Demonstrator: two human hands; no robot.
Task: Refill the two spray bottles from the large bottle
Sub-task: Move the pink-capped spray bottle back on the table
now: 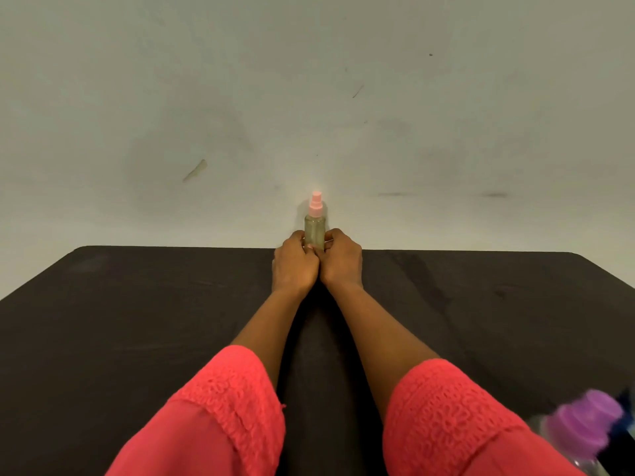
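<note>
A small clear spray bottle [314, 228] with a pink spray top stands upright at the far edge of the black table [137, 321], in the middle. My left hand [293, 266] and my right hand [340, 262] both grip its lower body, fingers curled round it from either side. The large clear bottle [580, 431] with a purple cap is at the bottom right corner, near me, blurred and partly cut off by the frame. Only one spray bottle is in view.
A pale wall [309, 97] rises right behind the table's far edge. My red lace sleeves [223, 413] cover both upper forearms. Something dark blue [627, 407] shows beside the purple cap at the right edge.
</note>
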